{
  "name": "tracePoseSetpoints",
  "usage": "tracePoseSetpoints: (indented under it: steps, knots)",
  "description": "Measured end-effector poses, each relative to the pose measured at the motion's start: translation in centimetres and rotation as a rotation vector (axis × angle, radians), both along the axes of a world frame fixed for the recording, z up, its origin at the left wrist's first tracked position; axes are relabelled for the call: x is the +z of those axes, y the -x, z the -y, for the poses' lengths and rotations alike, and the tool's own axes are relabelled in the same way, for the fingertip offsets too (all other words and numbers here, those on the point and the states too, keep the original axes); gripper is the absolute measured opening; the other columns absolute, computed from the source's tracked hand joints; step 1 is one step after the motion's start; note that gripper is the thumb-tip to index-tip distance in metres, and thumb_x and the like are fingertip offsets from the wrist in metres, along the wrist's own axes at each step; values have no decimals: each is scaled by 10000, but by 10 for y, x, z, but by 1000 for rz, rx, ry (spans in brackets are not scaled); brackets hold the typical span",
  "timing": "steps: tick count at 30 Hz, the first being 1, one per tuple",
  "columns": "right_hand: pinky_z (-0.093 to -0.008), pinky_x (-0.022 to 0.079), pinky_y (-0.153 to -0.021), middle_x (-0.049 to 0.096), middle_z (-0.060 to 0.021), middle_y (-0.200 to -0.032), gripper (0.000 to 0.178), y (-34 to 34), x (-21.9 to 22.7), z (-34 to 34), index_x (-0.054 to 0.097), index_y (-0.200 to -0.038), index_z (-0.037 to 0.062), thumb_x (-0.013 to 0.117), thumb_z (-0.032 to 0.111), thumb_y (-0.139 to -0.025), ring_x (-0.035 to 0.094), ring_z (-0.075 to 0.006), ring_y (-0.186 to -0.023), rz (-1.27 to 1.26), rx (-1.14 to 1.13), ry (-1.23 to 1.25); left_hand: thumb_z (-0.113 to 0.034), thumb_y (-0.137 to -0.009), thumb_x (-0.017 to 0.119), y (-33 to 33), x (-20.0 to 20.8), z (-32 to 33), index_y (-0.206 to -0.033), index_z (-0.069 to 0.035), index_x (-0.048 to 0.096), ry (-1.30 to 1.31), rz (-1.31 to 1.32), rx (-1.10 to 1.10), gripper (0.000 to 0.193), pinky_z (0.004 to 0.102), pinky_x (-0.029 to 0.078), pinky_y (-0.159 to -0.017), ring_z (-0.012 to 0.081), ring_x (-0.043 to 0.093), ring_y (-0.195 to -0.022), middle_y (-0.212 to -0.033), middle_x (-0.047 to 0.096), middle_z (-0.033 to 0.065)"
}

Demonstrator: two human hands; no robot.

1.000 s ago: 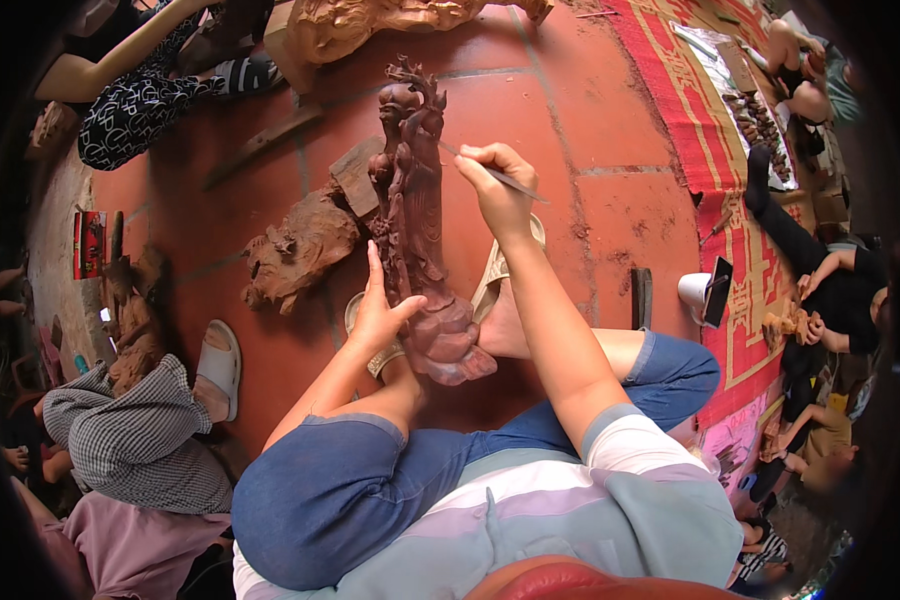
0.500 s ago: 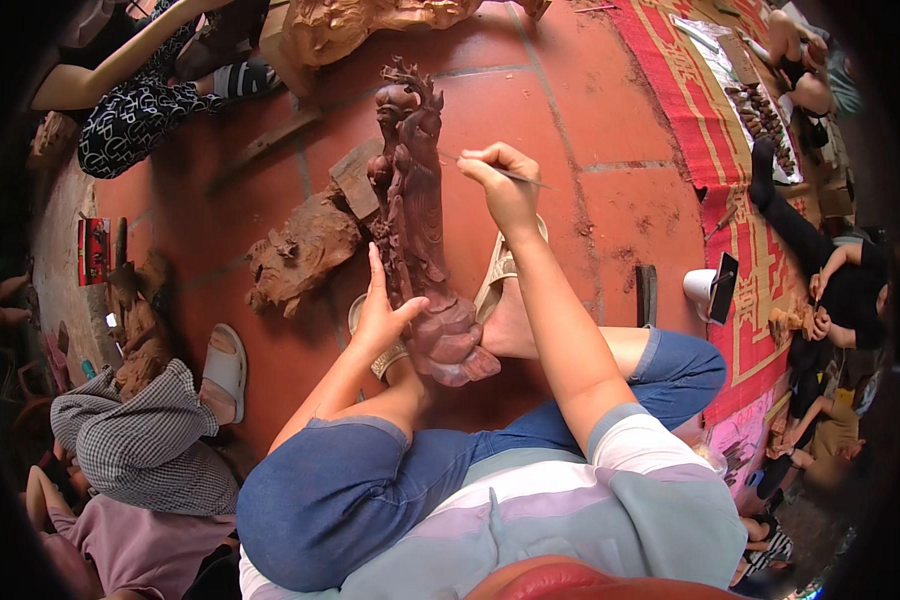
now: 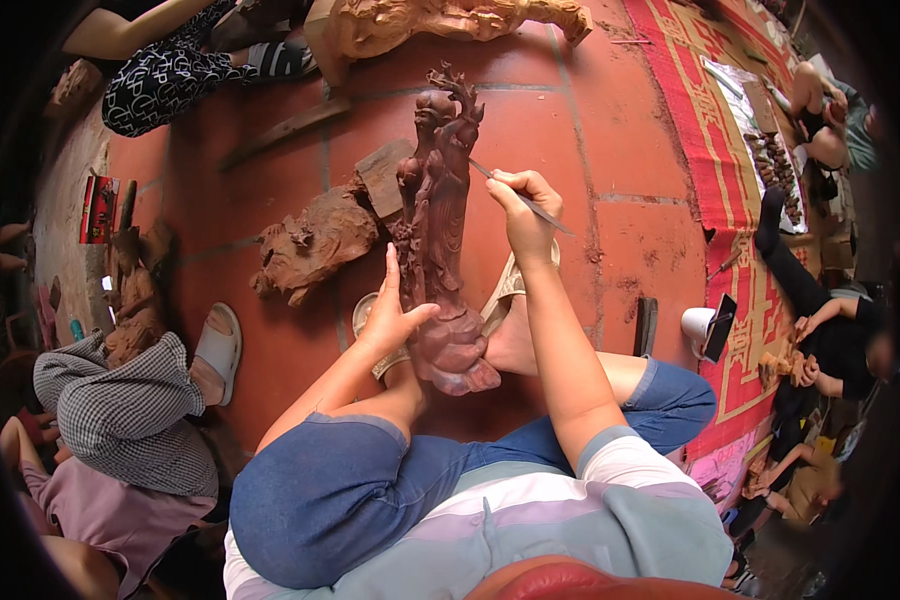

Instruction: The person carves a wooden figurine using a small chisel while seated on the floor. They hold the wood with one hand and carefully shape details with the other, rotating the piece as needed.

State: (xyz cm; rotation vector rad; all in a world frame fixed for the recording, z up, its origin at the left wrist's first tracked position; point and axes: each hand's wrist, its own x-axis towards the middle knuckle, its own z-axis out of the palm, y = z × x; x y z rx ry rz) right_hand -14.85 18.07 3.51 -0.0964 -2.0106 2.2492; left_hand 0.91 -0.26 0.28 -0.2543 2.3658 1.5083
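A dark reddish-brown carved wooden statue [image 3: 446,215] stands between my feet, leaning slightly away to the right at its branching top. My left hand [image 3: 395,318] steadies it low on the left side, thumb across the front above the rounded base and fingers along its edge. In a pinch, my right hand [image 3: 526,208] holds a slim dark carving tool [image 3: 547,215]. The tool's thin tip reaches the statue's right edge in its upper half; whether it touches the wood I cannot tell.
Beside the statue lie a rough carved wood lump [image 3: 315,243] and a wooden block [image 3: 384,178]. A larger pale carving [image 3: 420,28] is at the far edge. To the right are a red patterned mat [image 3: 715,190], a white cup [image 3: 698,322] and a phone [image 3: 718,328]. Other people sit around.
The whole view has shifted, so the statue's top appears farther right. My right hand has tilted the tool more steeply, its tip still by the statue's right edge. My left hand keeps its place.
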Motion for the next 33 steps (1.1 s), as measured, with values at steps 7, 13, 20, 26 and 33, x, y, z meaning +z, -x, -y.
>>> tracePoseSetpoints:
  steps: [7, 13, 20, 26, 33]
  knots:
    - [-253, 512, -720, 670, -90, -837, 61, -1, -1, 25, 664, -776, -8, 721, -26, -764, 653, -138, -800, -229, -57, -157, -296, -747, 795, 0, -10, 6, -1518, -216, -139, 6, -17, 9, 1214, 462, 284, -1096, 402, 315, -1382, -1494, 284, 284]
    - [-247, 508, -775, 656, -72, -871, 79, 5, 5, 32, 637, -793, -6, 713, -23, -804, 650, -142, -865, -294, -70, -271, -296, -746, 793, 2, -15, 2, -1517, -219, -143, 8, -34, 21, 1215, 510, 266, -1096, 406, 331, -1373, -1494, 298, 266]
    - [-271, 513, -792, 675, -97, -888, 69, 14, 8, 32, 642, -803, -8, 706, -34, -796, 660, -170, -889, -307, -51, -266, -292, -743, 797, 6, -5, 5, -1521, -213, -131, 9, -2, 30, 1213, 479, 274, -1101, 402, 329, -1374, -1487, 297, 279]
    - [-267, 518, -748, 671, -96, -846, 56, 6, 11, 25, 663, -785, -11, 713, -30, -770, 668, -163, -838, -251, -22, -189, -301, -745, 795, 0, -15, 3, -1520, -223, -132, 7, -40, 26, 1211, 540, 251, -1091, 401, 322, -1378, -1500, 298, 252]
    - [-263, 519, -731, 672, -105, -838, 61, 1, 9, 25, 668, -784, -14, 714, -31, -748, 672, -170, -803, -214, 14, -141, -261, -744, 802, 2, -9, -1, -1515, -219, -149, 2, 0, 15, 1225, 431, 297, -1100, 400, 342, -1365, -1478, 295, 298]
